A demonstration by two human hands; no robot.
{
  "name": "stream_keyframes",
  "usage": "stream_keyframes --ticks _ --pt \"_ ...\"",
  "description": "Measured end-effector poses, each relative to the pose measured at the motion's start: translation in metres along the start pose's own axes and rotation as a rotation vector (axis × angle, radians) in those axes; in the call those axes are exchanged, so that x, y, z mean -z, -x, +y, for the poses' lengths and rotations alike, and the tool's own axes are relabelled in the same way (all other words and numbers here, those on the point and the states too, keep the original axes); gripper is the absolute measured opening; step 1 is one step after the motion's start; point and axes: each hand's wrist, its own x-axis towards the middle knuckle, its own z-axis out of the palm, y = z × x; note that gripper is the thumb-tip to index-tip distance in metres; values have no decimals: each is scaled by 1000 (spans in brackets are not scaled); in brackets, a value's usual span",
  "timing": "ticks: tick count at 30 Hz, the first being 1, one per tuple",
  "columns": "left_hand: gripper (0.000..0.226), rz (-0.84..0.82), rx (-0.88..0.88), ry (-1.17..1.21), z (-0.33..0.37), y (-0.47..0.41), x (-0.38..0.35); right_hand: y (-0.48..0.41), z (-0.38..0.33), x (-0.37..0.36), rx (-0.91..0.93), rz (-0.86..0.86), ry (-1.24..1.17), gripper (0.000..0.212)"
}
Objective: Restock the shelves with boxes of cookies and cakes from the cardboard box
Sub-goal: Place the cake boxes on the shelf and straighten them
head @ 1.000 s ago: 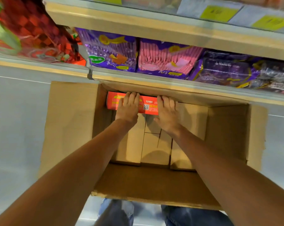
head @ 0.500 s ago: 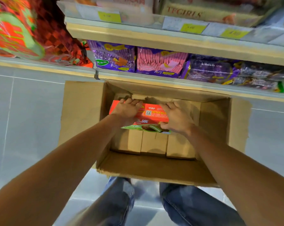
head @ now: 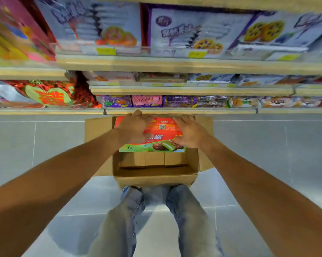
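Note:
A red and green cake box [head: 161, 135] with a chocolate pie picture is lifted above the open cardboard box [head: 154, 175] on the floor. My left hand [head: 133, 127] grips its left side and my right hand [head: 190, 132] grips its right side, fingers over the far edge. Inside the cardboard box, several plain brown cartons [head: 153, 158] stand in a row below the lifted box.
Shelves [head: 175, 90] rise in front, stocked with purple and pink wafer packs [head: 147, 101] low down and white cookie packs [head: 199, 32] higher up. Red gift packs [head: 45, 93] fill the left shelf. My legs in jeans [head: 130, 219] stand behind the box on grey tiles.
Both hands have lifted the red cake box up out of the cardboard box and tilted its front face toward me. The view has risen and shows more shelves.

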Motion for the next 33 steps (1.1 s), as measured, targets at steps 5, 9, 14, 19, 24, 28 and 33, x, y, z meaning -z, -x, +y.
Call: stream_keyframes --ticks 5,9,14,19,24,28,33 --pt "65 121 27 84 44 53 94 62 -19 98 -7 63 105 87" --pt "59 238 -6 134 70 94 175 119 -34 180 4 183 134 88" --pt "52 303 -57 109 94 142 276 180 -56 275 5 274 229 82" --pt "47 449 -91 -64 117 186 376 246 -77 362 -19 425 302 80" --pt "48 560 -109 -148 138 224 457 299 -93 433 39 648 380 67" --pt "48 672 -132 -91 153 256 520 341 -105 491 3 811 446 68" --pt "56 731 -204 -82 173 290 578 381 -115 542 86 978 436 62"
